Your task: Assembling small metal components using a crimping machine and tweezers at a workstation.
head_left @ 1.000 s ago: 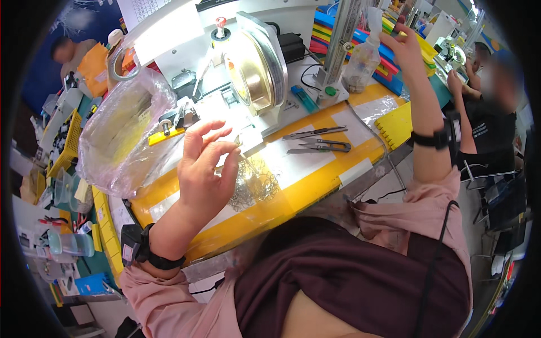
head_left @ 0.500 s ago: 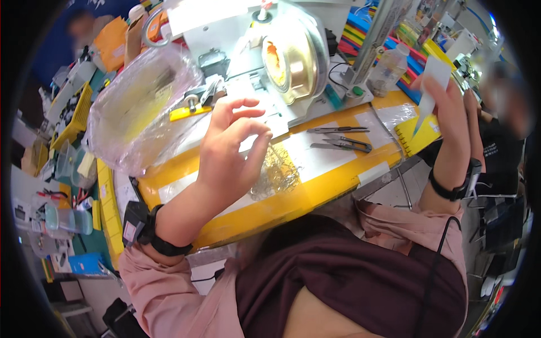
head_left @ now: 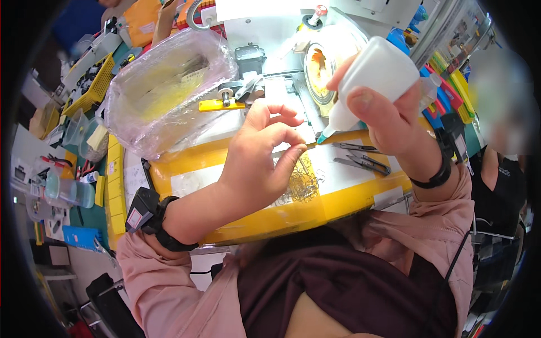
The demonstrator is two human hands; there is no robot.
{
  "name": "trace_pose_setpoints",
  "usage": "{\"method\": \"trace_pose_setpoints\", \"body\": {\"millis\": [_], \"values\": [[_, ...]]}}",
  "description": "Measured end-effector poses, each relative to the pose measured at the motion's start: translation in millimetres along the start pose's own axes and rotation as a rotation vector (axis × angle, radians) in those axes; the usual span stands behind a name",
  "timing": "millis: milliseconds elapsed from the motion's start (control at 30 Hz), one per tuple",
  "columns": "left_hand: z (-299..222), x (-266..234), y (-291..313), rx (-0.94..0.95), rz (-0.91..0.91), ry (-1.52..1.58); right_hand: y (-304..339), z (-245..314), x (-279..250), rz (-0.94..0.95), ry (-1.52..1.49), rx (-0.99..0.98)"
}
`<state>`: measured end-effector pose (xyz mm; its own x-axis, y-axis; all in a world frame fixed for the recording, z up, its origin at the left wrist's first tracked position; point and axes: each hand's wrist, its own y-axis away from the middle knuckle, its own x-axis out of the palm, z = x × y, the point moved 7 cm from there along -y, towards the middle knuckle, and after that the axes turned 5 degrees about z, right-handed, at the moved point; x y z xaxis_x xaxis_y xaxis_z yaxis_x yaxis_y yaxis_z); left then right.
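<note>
My right hand (head_left: 389, 121) grips a white squeeze bottle (head_left: 378, 70), tilted so its teal-tipped nozzle points down and left. That tip sits a short way right of my left hand (head_left: 256, 149), whose thumb and forefinger are pinched together. Whatever lies in the pinch is too small to make out. Below those fingertips, a loose heap of thin bent metal wire pieces (head_left: 304, 183) rests on the yellow-edged worktop (head_left: 231, 228). Dark-handled thread snips (head_left: 369, 162) and a similar slim tool (head_left: 356, 147) lie right of the heap.
A brightly lit machine with a pale round reel (head_left: 320, 73) stands behind my hands. To the left are a plastic-wrapped tray (head_left: 163, 107), a small yellow-based fixture (head_left: 221, 105) and a yellow basket (head_left: 93, 84). Another person (head_left: 499, 186) sits at the right.
My right hand has brought the bottle leftward from the right side, close to my left fingertips. My left hand stays pinched over the wire pieces. The whole view has shifted a little.
</note>
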<state>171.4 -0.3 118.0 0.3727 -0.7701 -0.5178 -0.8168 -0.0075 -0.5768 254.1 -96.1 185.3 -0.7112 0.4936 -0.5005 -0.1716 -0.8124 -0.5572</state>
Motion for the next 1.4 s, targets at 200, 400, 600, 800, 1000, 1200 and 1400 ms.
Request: {"method": "trace_pose_setpoints", "body": {"millis": [200, 400, 600, 800, 1000, 1200, 1400], "values": [[2, -2, -1, -0.014, -0.004, -0.005, -3, 5, 1, -0.023, 0.045, -0.124], [2, -3, -4, -0.016, 0.007, -0.017, -7, 6, 1, -0.114, 0.036, -0.230], [3, -2, -3, -0.014, 0.016, -0.021, -6, 5, 0, -0.129, 0.044, -0.215], [2, -2, -3, -0.015, -0.001, -0.023, -5, 1, 2, -0.027, 0.075, -0.001], [4, -1, -2, 0.000, -0.001, -0.015, 29, 0, -23, -0.373, -0.145, -0.091], [-3, 2, 0, 0.082, -0.051, -0.127, 138, -35, -166, -0.996, -0.025, 0.117], [-1, 2, -4, 0.149, -0.028, -0.113, 188, -39, -270, -1.294, 0.362, 0.203]]}}
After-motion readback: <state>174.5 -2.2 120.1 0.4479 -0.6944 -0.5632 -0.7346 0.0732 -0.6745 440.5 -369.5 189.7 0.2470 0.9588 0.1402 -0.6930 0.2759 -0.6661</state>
